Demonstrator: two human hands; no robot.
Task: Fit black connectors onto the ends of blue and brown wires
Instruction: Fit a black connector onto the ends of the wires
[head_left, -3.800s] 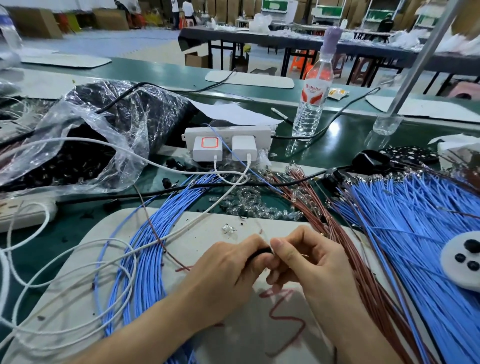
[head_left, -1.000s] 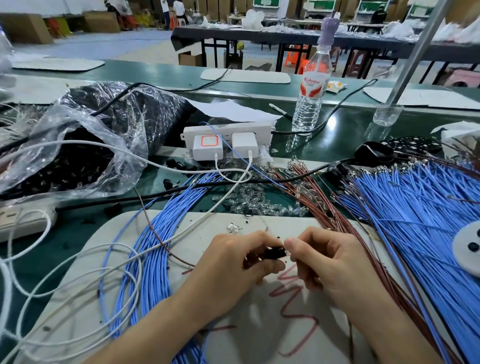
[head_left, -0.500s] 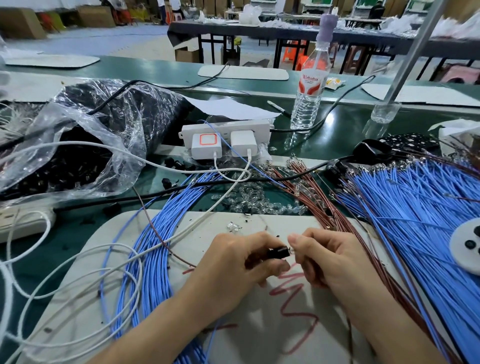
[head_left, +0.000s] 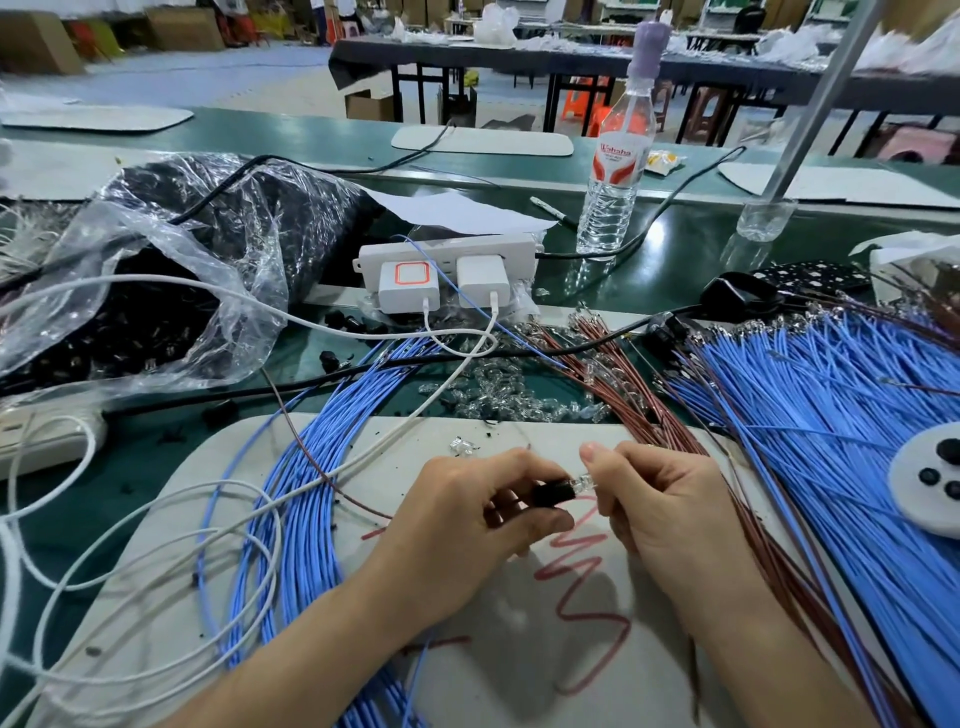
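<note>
My left hand (head_left: 467, 519) pinches a small black connector (head_left: 551, 491) over the grey mat (head_left: 519, 665). My right hand (head_left: 670, 514) faces it and pinches a small clear-tipped piece (head_left: 584, 483) that touches the connector's right end; any wire behind it is hidden by the fingers. A bundle of blue wires (head_left: 306, 519) lies left of my hands. Brown wires (head_left: 639, 405) and a wide fan of blue wires (head_left: 831, 431) lie to the right. Clear terminals (head_left: 509, 395) are heaped beyond the mat.
A plastic bag of black parts (head_left: 171, 291) sits at the left. A white power strip with two chargers (head_left: 447, 270) stands behind, its white cables (head_left: 104, 571) looping over the mat. A water bottle (head_left: 615, 156) is at the back, a white dish (head_left: 930, 478) at right.
Both hands stayed over the mat. The black connector and the clear-tipped piece remain pressed end to end, with my right fingers shifted slightly on the piece.
</note>
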